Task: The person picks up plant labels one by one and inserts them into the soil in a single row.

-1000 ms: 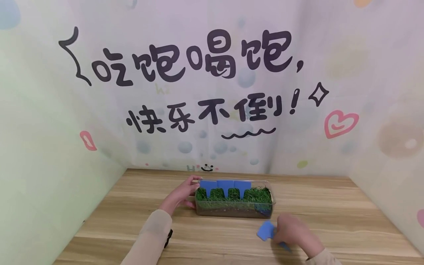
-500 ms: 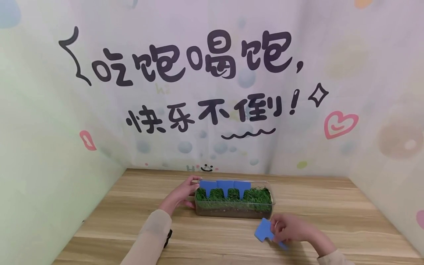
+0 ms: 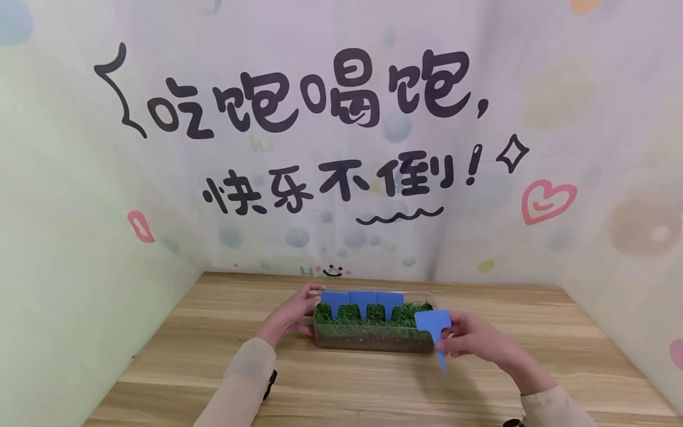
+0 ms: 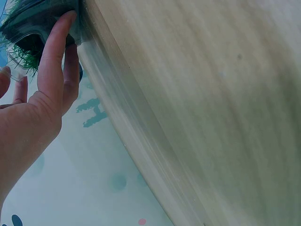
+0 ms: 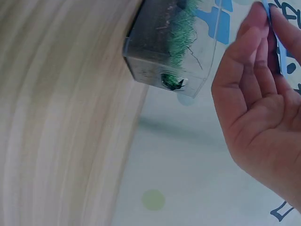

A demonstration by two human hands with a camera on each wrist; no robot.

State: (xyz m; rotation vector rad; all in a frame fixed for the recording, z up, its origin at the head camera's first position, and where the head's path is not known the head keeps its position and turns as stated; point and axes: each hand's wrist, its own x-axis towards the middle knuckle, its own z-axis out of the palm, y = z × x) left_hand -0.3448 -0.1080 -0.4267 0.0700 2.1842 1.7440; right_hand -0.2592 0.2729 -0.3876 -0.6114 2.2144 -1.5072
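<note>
A clear plastic box stands on the table, filled with dark soil under green artificial-looking grass. Three blue T-shaped plant labels stand upright side by side in its left and middle part. At the box's left end, my left hand holds the end wall and rim; in the left wrist view its fingertips touch the plastic. My right hand pinches another blue T-shaped plant label between thumb and fingers. That label is upright, point down, in front of the box's right end.
The wood-grain table extends around the box. Behind it hangs a printed cloth backdrop with black lettering, and similar walls close in both sides. A dark band shows by the left sleeve.
My right hand has lifted the blue plant label from low in front of the box and turned it upright, point down. The left hand and box have stayed put.
</note>
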